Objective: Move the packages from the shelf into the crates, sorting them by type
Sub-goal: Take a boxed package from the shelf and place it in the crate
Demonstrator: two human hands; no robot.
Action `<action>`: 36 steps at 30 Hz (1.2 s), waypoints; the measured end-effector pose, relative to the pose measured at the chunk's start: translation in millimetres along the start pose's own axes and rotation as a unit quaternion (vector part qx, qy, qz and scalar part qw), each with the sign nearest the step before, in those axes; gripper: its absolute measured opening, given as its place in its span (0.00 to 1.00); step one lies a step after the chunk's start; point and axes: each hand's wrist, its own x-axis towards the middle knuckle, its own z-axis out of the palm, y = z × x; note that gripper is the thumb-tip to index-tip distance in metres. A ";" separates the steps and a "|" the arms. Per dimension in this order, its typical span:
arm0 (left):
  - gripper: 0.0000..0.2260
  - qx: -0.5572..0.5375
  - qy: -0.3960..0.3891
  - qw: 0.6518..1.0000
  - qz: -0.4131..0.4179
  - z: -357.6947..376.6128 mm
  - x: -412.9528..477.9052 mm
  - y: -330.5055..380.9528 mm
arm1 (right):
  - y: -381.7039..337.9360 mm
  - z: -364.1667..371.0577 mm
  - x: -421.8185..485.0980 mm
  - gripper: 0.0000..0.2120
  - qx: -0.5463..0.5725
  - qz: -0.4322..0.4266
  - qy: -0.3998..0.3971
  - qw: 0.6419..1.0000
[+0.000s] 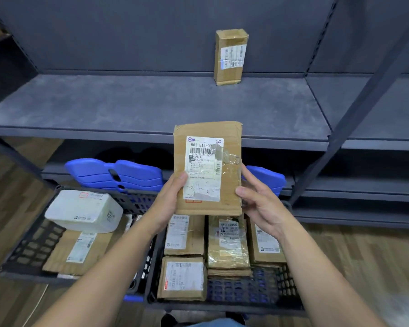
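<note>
I hold a flat brown cardboard package [229, 147] with a white shipping label upright in front of the shelf edge. My left hand [168, 204] grips its lower left side, thumb on the label. My right hand [260, 204] grips its lower right edge. Below it, the right black crate [246, 291] holds several brown cardboard boxes [183, 277]. The left black crate [31, 251] holds a white plastic-wrapped parcel [83, 211] on top of a flat cardboard envelope [76, 253]. One tall cardboard box [230, 56] stands upright at the back of the grey shelf [139, 105].
Blue plastic stools or lids [118, 173] lie stacked on the lower shelf behind the crates. A dark metal upright [354, 119] slants along the shelf's right side. Wooden floor [364, 267] shows to the right and left of the crates.
</note>
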 end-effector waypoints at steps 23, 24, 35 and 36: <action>0.25 0.005 0.020 1.000 -0.010 60.0 22.5 -3.4 | -17.1 -64.6 -8.3 0.41 -0.014 0.031 -0.019 0.999; 0.25 0.001 0.020 1.000 -0.014 60.2 23.7 -3.2 | -17.1 -64.4 -7.7 0.42 -0.017 0.031 -0.019 0.999; 0.21 0.006 0.005 0.997 -0.079 47.2 32.2 -19.4 | -1.9 -64.9 -5.3 0.39 -0.059 0.057 0.013 0.997; 0.21 0.007 0.002 0.996 -0.084 45.9 32.9 -22.3 | 0.4 -64.3 -4.6 0.39 -0.061 0.058 0.014 0.996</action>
